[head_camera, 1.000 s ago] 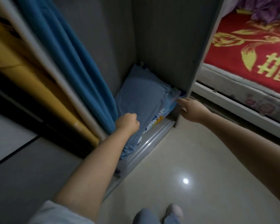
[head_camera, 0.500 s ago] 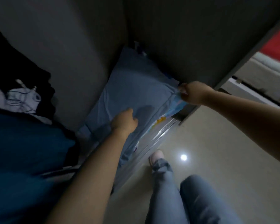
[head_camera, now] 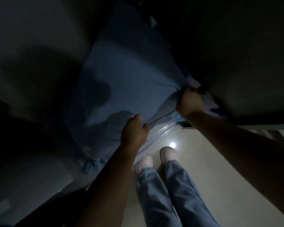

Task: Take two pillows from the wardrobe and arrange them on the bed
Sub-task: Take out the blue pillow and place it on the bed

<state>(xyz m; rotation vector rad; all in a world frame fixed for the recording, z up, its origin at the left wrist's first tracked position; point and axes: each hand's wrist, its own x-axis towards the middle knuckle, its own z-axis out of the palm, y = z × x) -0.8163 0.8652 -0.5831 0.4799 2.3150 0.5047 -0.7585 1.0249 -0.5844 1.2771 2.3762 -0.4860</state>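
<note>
A blue pillow (head_camera: 121,76) lies on the dark floor of the wardrobe, filling its lower compartment. My left hand (head_camera: 134,130) is closed on the pillow's near edge at the middle. My right hand (head_camera: 189,102) grips the pillow's right front corner, where the fabric bunches up. Under that corner a patterned edge of something pale (head_camera: 210,104) shows; whether it is a second pillow I cannot tell. The bed is out of view.
The wardrobe's grey side panel (head_camera: 236,54) rises on the right and its back wall (head_camera: 31,38) on the left, both in deep shadow. A metal sliding-door track (head_camera: 159,135) runs along the threshold. My two feet in pale slippers (head_camera: 154,159) stand on the glossy beige floor (head_camera: 220,161).
The view has dropped lower and closer into the dark wardrobe. Both hands have closed tighter on the pillow's front edge and the right corner has lifted. The hanging clothes have left the view.
</note>
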